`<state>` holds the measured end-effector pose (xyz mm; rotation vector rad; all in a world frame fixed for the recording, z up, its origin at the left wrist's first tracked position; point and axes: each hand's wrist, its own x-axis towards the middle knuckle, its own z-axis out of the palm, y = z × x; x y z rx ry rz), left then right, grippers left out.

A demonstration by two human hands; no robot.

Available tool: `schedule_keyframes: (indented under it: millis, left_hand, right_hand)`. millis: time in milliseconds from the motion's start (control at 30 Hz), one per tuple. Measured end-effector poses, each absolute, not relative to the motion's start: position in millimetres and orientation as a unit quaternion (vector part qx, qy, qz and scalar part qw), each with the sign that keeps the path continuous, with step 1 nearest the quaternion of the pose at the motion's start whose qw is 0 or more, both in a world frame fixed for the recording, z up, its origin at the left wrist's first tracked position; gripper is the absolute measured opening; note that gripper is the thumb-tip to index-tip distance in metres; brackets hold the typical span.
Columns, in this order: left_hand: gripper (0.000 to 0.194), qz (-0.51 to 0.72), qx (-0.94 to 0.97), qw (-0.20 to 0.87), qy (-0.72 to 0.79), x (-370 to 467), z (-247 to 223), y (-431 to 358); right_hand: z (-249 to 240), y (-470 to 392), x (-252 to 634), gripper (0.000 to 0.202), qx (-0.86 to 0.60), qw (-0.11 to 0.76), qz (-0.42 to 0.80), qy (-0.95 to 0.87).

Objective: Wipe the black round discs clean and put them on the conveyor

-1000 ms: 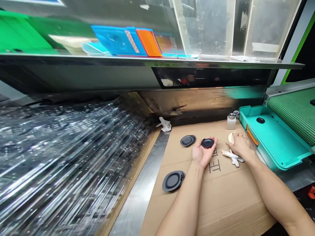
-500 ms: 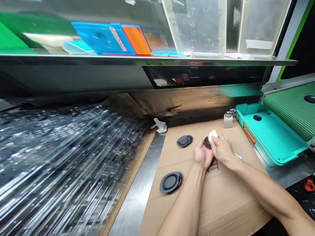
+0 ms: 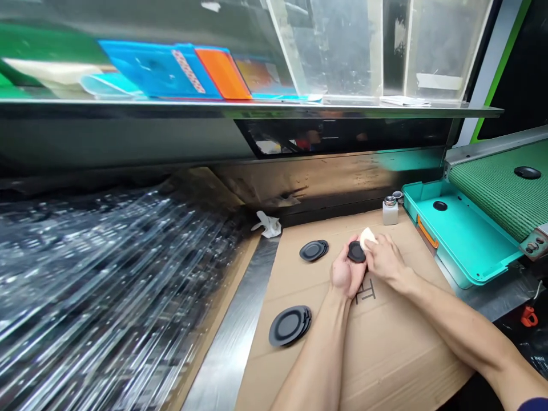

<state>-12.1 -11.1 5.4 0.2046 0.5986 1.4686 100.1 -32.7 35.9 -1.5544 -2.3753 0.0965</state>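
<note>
pad point(image 3: 367, 237): now at the right edge of the disc point(image 3: 355, 252); a second ago, well apart from it
disc: lies in the left hand point(image 3: 347, 274), just left of the right hand point(image 3: 383, 260)
left hand: palm up, holding the disc
right hand: pinching the pad

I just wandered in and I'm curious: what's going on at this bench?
A person is working bare-handed over a cardboard sheet. The left hand holds a small black disc, and the right hand holds a cream pad at its edge. Two groups of overlapping black discs lie to the left, one farther away and one nearer. A white bottle stands near the teal tray, which has one black piece in it.
</note>
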Motion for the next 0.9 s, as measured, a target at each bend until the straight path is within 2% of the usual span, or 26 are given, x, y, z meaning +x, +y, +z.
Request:
schedule_keyframes:
  millis: [267, 433, 533, 700, 767, 900]
  left_hand:
    - [0.037, 0.632, 0.106, 0.715, 0.28, -22.0, 7.3, -10.3]
    - [0.041, 0.645, 0.041, 0.696, 0.315, -37.6, 8.5, -5.3]
    - [0.042, 0.647, 0.007, 0.706, 0.289, -42.7, 13.0, -5.8]
    - [0.039, 0.637, -0.037, 0.725, 0.258, -44.3, 24.0, -8.5]
    - [0.049, 0.618, -0.047, 0.741, 0.261, -44.5, 26.6, -9.5]
    - [0.062, 0.561, -0.039, 0.775, 0.29, -42.9, 26.9, -12.0]
  right_hand:
    - [39.9, -24.7, 111.6, 0.031, -0.569, 0.121, 0.005, -0.814]
    - [45.3, -17.8, 132.6, 0.027, -0.624, 0.098, -0.003, -0.775]
    - [56.6, -20.0, 140.7, 0.032, -0.627, 0.077, -0.003, -0.775]
    - [72.2, -27.6, 145.5, 0.021, -0.577, -0.045, 0.113, -0.808]
    - [71.6, -25.7, 146.7, 0.027, -0.558, -0.027, 0.133, -0.819]
    - [66.0, -16.6, 148.4, 0.033, -0.518, 0.115, 0.137, -0.837]
